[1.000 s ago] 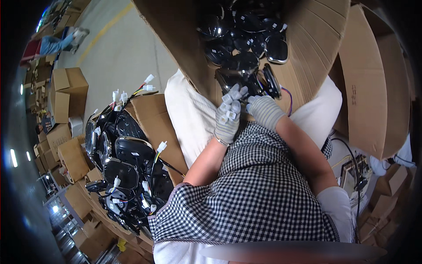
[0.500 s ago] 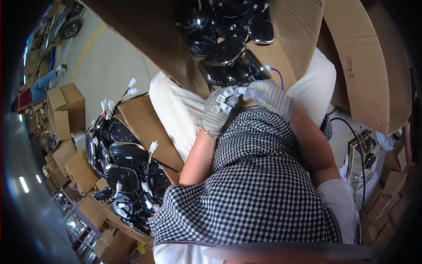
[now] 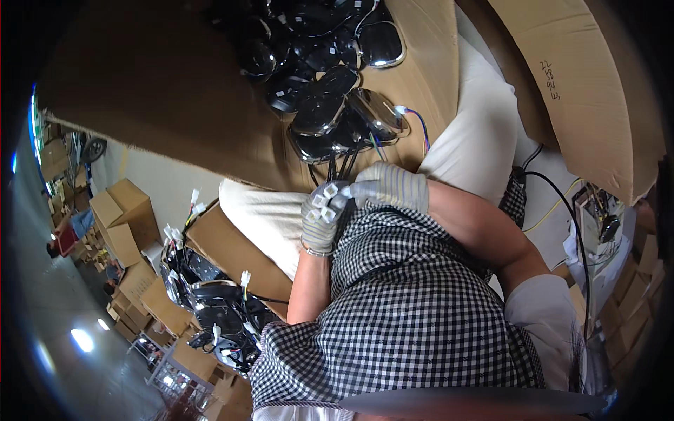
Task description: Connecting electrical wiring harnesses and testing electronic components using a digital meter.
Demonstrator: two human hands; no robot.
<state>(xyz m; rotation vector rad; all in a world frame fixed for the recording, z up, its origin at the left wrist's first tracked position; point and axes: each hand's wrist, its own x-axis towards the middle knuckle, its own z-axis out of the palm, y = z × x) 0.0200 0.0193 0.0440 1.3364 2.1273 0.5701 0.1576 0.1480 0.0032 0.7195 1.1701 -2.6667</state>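
My left hand (image 3: pixel 319 223), in a striped grey glove, is closed round several white plug connectors (image 3: pixel 324 210) whose open ends face up. Against it, my gloved right hand (image 3: pixel 394 186) is closed, with thumb and forefinger pinched at one white connector (image 3: pixel 347 191). Dark cables (image 3: pixel 342 165) run from my hands to glossy black units with chrome rims (image 3: pixel 319 116), piled on cardboard just beyond. One of these units (image 3: pixel 379 112) has a loose white connector on blue and red wires (image 3: pixel 414 116) at its right.
A large cardboard box (image 3: pixel 175 91) spreads ahead and to the left. By my left elbow, another carton (image 3: pixel 239 245) stands beside more black units with white connectors (image 3: pixel 217 302). A tall cardboard flap (image 3: pixel 583 91), a black cable (image 3: pixel 572 224) and stacked cartons are on the right.
The whole view has shifted, so the pile and my hands sit further left in the picture. My hands stay together at the white connectors. More of the dark cables shows now.
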